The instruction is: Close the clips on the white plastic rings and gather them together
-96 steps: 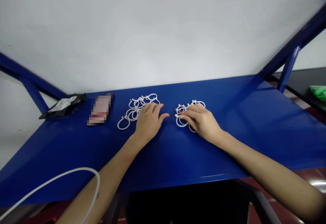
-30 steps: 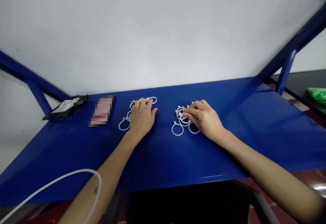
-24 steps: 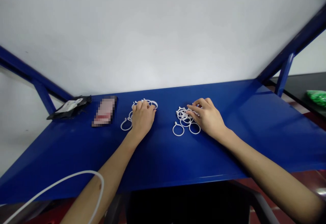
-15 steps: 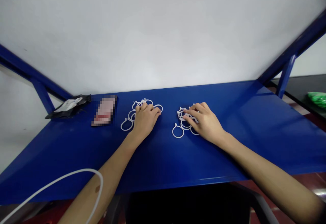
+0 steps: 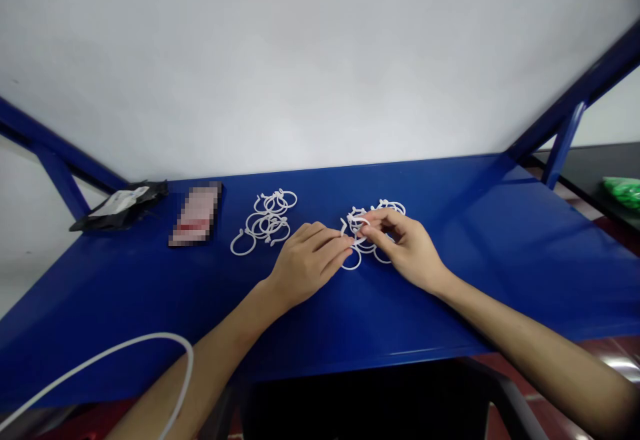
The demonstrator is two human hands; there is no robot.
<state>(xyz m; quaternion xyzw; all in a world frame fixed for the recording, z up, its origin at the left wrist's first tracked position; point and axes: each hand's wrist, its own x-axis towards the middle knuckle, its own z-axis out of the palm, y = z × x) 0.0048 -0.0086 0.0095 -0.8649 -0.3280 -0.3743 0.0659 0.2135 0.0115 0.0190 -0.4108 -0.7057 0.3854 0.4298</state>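
My left hand (image 5: pixel 311 261) has its fingers pressed together at the front edge of the right-hand pile of white rings (image 5: pixel 351 268). A thin white ring, seemingly with a gap in it, rises from those fingertips. My right hand (image 5: pixel 409 248) pinches a white ring (image 5: pixel 361 221) between thumb and forefinger, close to the left fingertips. Whether both hands grip the same ring is hard to make out. Further left lies a second pile of white rings (image 5: pixel 243 254), untouched, many with small knobs at their ends.
A blue table (image 5: pixel 450 193) runs along a pale wall. At its left lie a blurred-out flat packet (image 5: pixel 197 212) and a black plastic bag (image 5: pixel 120 207) with a white label. A white cable (image 5: pixel 125 343) arcs over my left forearm. Blue frame bars (image 5: pixel 565 143) stand at both sides.
My left hand has moved right, from the left pile to the right one, and carries a ring. My right thumb and forefinger now hold a ring raised over the pile.
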